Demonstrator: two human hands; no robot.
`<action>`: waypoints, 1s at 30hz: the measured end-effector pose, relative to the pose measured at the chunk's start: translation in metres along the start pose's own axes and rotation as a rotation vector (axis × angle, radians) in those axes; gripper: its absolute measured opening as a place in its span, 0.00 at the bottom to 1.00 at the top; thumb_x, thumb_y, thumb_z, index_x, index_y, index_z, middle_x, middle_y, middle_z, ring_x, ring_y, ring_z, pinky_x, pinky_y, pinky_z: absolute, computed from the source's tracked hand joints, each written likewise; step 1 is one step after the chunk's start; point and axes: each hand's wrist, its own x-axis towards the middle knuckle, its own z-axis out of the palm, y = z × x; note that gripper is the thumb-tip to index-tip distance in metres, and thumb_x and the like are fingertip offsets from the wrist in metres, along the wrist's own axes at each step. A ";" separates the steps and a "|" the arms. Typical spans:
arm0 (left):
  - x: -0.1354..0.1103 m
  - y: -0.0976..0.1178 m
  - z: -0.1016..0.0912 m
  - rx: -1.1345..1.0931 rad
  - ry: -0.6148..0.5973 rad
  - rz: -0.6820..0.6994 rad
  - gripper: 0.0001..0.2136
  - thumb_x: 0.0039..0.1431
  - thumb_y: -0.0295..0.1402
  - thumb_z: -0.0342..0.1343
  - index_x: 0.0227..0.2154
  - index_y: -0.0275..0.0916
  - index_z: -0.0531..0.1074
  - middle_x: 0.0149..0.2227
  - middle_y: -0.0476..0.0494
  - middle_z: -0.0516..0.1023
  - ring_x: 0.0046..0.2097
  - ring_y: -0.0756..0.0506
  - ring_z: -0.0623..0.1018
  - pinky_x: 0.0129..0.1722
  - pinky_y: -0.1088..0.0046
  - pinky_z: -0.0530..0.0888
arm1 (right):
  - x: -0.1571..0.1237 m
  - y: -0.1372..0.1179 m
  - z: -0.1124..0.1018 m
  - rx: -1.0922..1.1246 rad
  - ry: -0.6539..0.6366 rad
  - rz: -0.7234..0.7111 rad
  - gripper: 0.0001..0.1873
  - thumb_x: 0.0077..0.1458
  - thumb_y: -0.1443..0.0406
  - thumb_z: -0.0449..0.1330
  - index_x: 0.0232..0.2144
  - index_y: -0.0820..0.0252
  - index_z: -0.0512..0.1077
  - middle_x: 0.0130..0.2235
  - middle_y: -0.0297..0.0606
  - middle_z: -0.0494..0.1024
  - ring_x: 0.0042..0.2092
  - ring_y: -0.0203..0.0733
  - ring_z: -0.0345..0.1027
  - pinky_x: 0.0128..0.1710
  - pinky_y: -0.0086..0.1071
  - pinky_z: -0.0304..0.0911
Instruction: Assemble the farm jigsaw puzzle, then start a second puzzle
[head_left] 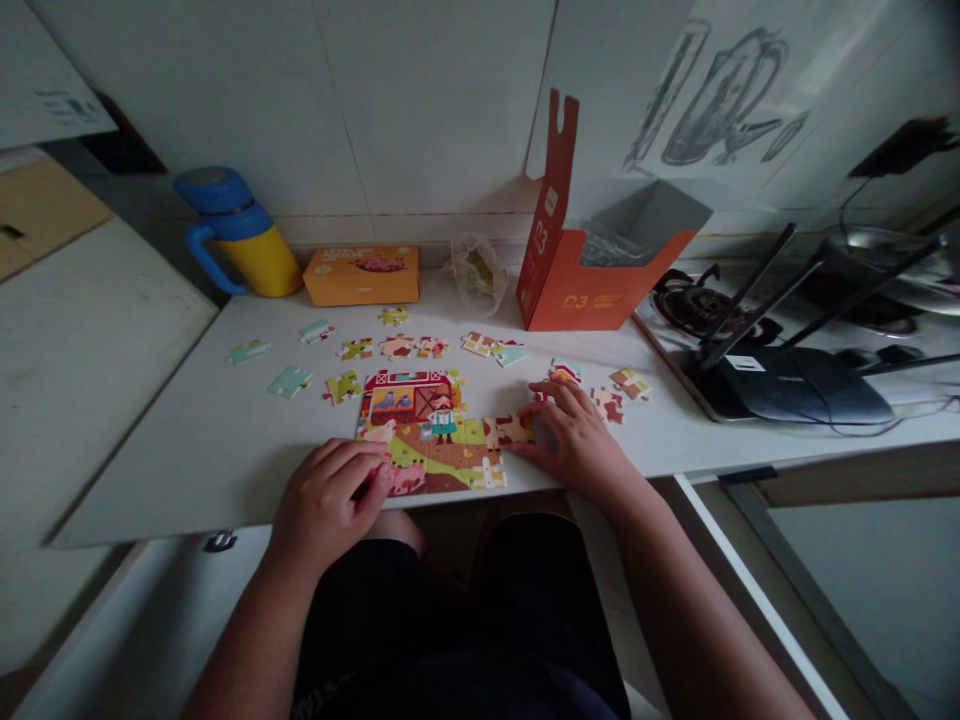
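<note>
From the head view, the partly joined, colourful cardboard farm-scene jigsaw [431,430] lies at the lower middle of the frame, on the near edge of the white bench [187,440]. The left hand [330,500] rests on its lower left corner with fingers curled down; I cannot tell whether they pinch a piece. The right hand [574,440] lies flat, fingers spread, with its fingertips against a brown-and-cream piece [508,430] at the jigsaw's right edge. Loose pieces [352,385] are scattered above it, below an open orange cardboard box [592,270]. The pieces look thin, light and stiff, and likely slide easily. They are best pinched by their edges, while the joined part is better pressed flat than lifted.
</note>
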 end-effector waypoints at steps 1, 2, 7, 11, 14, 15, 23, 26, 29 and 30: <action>0.002 0.001 -0.001 0.009 -0.006 -0.007 0.04 0.68 0.26 0.58 0.39 0.41 0.76 0.45 0.41 0.85 0.47 0.40 0.82 0.52 0.56 0.78 | 0.000 0.000 0.000 0.003 0.003 0.000 0.23 0.65 0.47 0.67 0.51 0.56 0.78 0.65 0.53 0.73 0.70 0.65 0.59 0.68 0.62 0.62; 0.005 0.003 -0.001 0.027 -0.019 -0.016 0.04 0.68 0.27 0.58 0.37 0.41 0.76 0.43 0.41 0.84 0.46 0.39 0.81 0.50 0.56 0.78 | 0.000 0.000 0.001 0.005 0.005 0.001 0.23 0.64 0.47 0.67 0.51 0.55 0.78 0.65 0.53 0.74 0.70 0.65 0.60 0.68 0.62 0.62; 0.037 0.039 0.003 0.062 -0.178 0.042 0.07 0.72 0.31 0.56 0.37 0.41 0.77 0.45 0.40 0.84 0.48 0.37 0.81 0.53 0.51 0.77 | 0.000 0.000 0.000 0.012 0.006 -0.007 0.21 0.64 0.48 0.68 0.49 0.56 0.78 0.64 0.53 0.75 0.69 0.64 0.61 0.68 0.62 0.62; 0.060 0.073 0.029 -0.113 -0.289 0.133 0.16 0.73 0.40 0.58 0.59 0.42 0.76 0.69 0.40 0.74 0.68 0.38 0.73 0.69 0.54 0.71 | 0.003 0.001 0.000 0.019 0.006 -0.023 0.21 0.63 0.49 0.69 0.48 0.55 0.78 0.64 0.54 0.75 0.68 0.64 0.63 0.67 0.62 0.63; 0.063 0.080 0.053 -0.072 -0.322 0.155 0.32 0.72 0.52 0.57 0.70 0.38 0.66 0.75 0.36 0.64 0.76 0.36 0.63 0.75 0.52 0.62 | 0.007 0.002 0.000 0.019 -0.007 -0.042 0.20 0.62 0.49 0.70 0.48 0.55 0.78 0.64 0.54 0.74 0.69 0.64 0.62 0.67 0.61 0.62; 0.062 0.080 0.059 -0.050 -0.319 0.156 0.35 0.72 0.54 0.55 0.72 0.37 0.64 0.76 0.35 0.62 0.76 0.36 0.62 0.76 0.51 0.59 | 0.009 0.002 0.000 0.016 -0.014 -0.044 0.21 0.61 0.49 0.71 0.47 0.56 0.77 0.63 0.54 0.75 0.69 0.64 0.62 0.67 0.60 0.62; 0.056 0.076 0.066 0.003 -0.313 0.176 0.37 0.74 0.59 0.47 0.74 0.37 0.61 0.76 0.37 0.62 0.77 0.38 0.61 0.78 0.52 0.54 | 0.031 -0.001 -0.010 -0.047 -0.138 -0.059 0.23 0.55 0.48 0.75 0.41 0.59 0.79 0.54 0.56 0.78 0.59 0.63 0.69 0.62 0.55 0.66; 0.056 0.076 0.068 -0.014 -0.315 0.156 0.37 0.75 0.58 0.46 0.75 0.38 0.59 0.76 0.38 0.61 0.77 0.39 0.60 0.78 0.52 0.52 | 0.039 -0.005 -0.016 -0.072 -0.171 -0.043 0.23 0.53 0.48 0.76 0.39 0.57 0.79 0.50 0.53 0.78 0.55 0.61 0.71 0.57 0.52 0.68; 0.055 0.076 0.069 -0.046 -0.320 0.134 0.36 0.75 0.58 0.47 0.74 0.38 0.59 0.76 0.37 0.62 0.78 0.39 0.59 0.78 0.52 0.51 | 0.047 -0.011 -0.023 -0.086 -0.252 0.024 0.24 0.50 0.47 0.78 0.36 0.56 0.78 0.44 0.48 0.80 0.47 0.56 0.75 0.49 0.46 0.70; 0.054 0.076 0.069 -0.058 -0.323 0.129 0.36 0.75 0.58 0.47 0.74 0.38 0.60 0.76 0.37 0.63 0.78 0.39 0.59 0.78 0.52 0.51 | 0.049 -0.014 -0.025 -0.079 -0.296 0.073 0.24 0.49 0.48 0.78 0.35 0.56 0.77 0.41 0.46 0.80 0.44 0.55 0.76 0.45 0.43 0.70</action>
